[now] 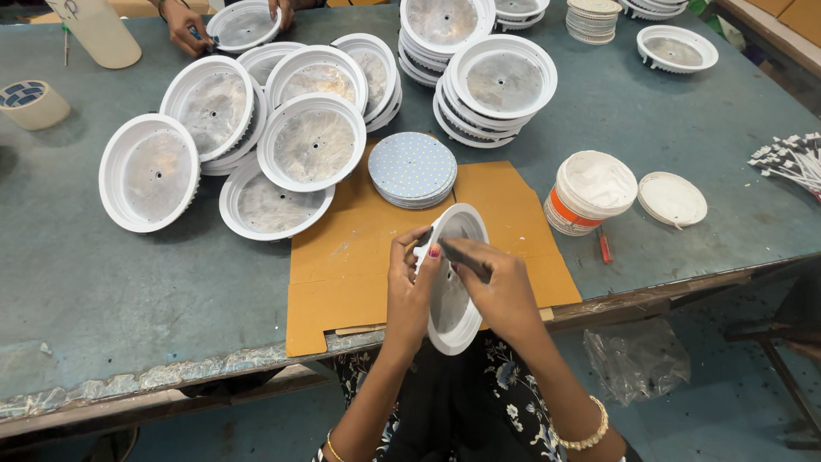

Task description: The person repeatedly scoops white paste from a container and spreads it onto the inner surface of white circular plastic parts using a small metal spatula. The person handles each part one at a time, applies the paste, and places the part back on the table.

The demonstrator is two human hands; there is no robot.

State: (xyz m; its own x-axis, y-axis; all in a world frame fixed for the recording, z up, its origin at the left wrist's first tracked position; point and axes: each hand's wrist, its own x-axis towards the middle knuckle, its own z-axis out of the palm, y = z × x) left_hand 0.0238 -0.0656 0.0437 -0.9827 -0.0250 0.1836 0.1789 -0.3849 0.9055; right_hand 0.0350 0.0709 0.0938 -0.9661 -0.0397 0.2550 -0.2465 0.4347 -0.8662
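Here, nearest the camera:
Left hand (409, 287): fingers curled round the near rim of a white round housing (451, 308), gripping it tilted on edge above the table edge (171, 368)
Right hand (500, 287): closed on a thin dark tool (462, 255), its tip laid inside the housing's shallow dish
Handling: it looked light and stiff, a smooth plastic ring with a thin metal floor; the rim seemed the safest hold; the floor probably dented easily
Under the hands: a brown cardboard sheet (342, 265)
Further: a stack of dotted round boards (413, 168); a white tub (592, 192) beside its lid (672, 198)
Beyond: heaped empty housings (312, 141)
Farthest: another person's hands (184, 26) at a housing
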